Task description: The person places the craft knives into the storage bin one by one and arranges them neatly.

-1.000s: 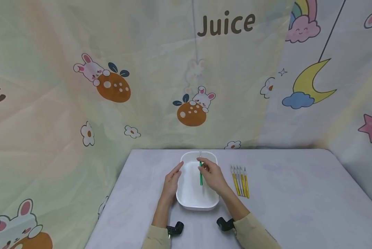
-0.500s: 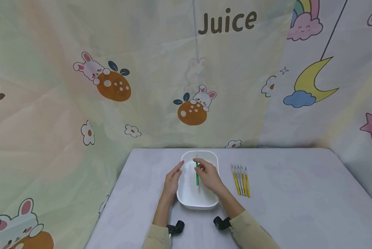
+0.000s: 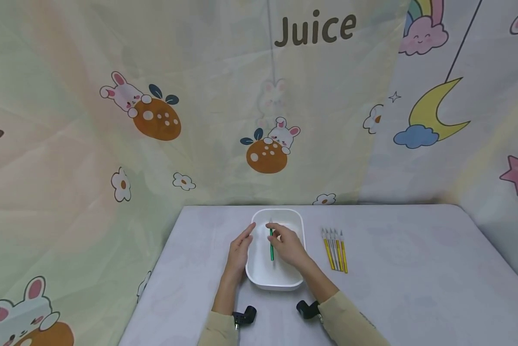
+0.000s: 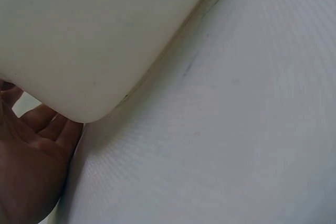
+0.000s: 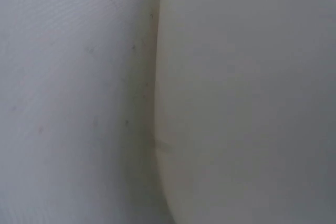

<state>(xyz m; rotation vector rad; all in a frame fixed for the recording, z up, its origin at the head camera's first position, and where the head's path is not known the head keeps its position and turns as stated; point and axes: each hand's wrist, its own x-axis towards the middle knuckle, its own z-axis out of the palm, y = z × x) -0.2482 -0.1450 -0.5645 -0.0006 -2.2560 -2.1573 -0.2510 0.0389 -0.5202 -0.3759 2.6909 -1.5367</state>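
Observation:
A slim green pen-like stick (image 3: 271, 250) with a pale pointed tip is pinched between the thumb and fingers of my right hand (image 3: 288, 245). It stands lengthwise over the white tray (image 3: 280, 281), tip toward the back, left of the tray's middle. My left hand (image 3: 239, 252) rests along the tray's left side with fingers extended to the rim. In the left wrist view, the fingers of my left hand (image 4: 39, 145) lie beside the tray wall (image 4: 105, 40). The right wrist view has the tray wall (image 5: 236, 98) alone; my right hand is outside it.
To the right of the tray, several similar sticks (image 3: 335, 252) with yellow or silver bodies and pale pointed tips lie side by side on the white-covered table (image 3: 414, 278). A printed cloth backdrop (image 3: 215, 105) rises behind the table's back edge.
My right hand has moved slightly left over the tray, carrying the green stick with it. The left hand stays at the tray's left side.

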